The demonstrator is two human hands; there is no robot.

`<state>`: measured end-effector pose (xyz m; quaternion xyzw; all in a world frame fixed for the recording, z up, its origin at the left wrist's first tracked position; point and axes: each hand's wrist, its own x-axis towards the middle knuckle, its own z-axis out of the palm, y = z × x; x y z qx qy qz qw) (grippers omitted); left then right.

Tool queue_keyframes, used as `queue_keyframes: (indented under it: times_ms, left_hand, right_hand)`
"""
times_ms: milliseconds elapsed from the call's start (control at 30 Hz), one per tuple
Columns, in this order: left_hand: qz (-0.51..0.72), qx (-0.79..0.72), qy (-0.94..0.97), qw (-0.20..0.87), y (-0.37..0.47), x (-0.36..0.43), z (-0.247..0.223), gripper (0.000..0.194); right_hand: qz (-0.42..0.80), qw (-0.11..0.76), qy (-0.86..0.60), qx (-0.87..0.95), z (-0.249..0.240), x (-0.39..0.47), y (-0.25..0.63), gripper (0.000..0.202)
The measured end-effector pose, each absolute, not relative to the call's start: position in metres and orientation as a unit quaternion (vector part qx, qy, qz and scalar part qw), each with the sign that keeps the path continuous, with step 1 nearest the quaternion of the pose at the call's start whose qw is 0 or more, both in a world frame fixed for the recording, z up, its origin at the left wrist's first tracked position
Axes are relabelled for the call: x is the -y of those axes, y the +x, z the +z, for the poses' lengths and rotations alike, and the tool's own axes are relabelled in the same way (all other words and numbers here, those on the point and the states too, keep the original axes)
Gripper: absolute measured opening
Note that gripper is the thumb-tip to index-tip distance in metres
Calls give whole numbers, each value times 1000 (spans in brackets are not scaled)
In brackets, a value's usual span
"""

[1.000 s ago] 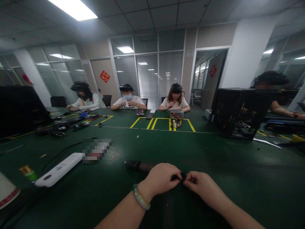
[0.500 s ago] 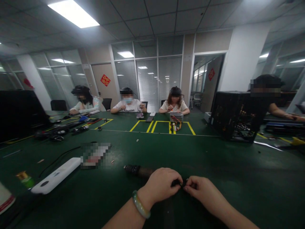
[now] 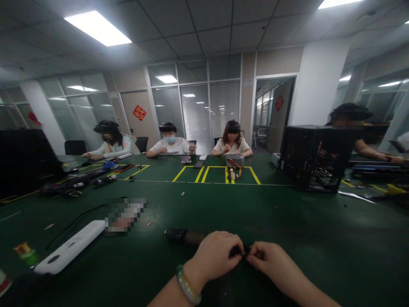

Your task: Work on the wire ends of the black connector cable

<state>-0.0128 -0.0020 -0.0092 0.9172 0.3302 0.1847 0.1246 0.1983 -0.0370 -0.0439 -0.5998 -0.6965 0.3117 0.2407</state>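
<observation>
My left hand (image 3: pixel 220 251), with a green bangle (image 3: pixel 188 285) at the wrist, is closed in a pinch on a small black piece (image 3: pixel 235 250) that shows a brassy glint at its end. Facing it, my right hand (image 3: pixel 268 258) pinches at the same spot, its fingertips almost touching the left ones. What lies between the right fingers is mostly hidden. A dark cylindrical tool (image 3: pixel 191 237) with a metal tip lies on the green table, running behind my left hand. Whether the black piece joins this tool, I cannot tell.
At left lie a white power strip (image 3: pixel 72 247), a pixelated flat object (image 3: pixel 128 215) and a small green bottle (image 3: pixel 28 256). Black cables and parts (image 3: pixel 76 181) lie farther off. A black computer case (image 3: pixel 315 157) stands at right. Several people sit around the table, one behind a power supply (image 3: pixel 234 161).
The view has tilted slightly, so the scene sits a little lower. Both hands keep their pinch at the same place, with only slight finger movement.
</observation>
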Motion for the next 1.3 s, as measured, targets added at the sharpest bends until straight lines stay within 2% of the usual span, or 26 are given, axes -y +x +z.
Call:
queue_keyframes:
  times_ms: [300, 1300]
  left_hand:
    - [206, -312, 916, 146, -12, 0, -13, 13]
    - [197, -326, 916, 125, -9, 4, -12, 9]
  right_hand:
    - [313, 247, -597, 696, -39, 39, 198, 14]
    - [323, 242, -599, 691, -39, 39, 196, 14]
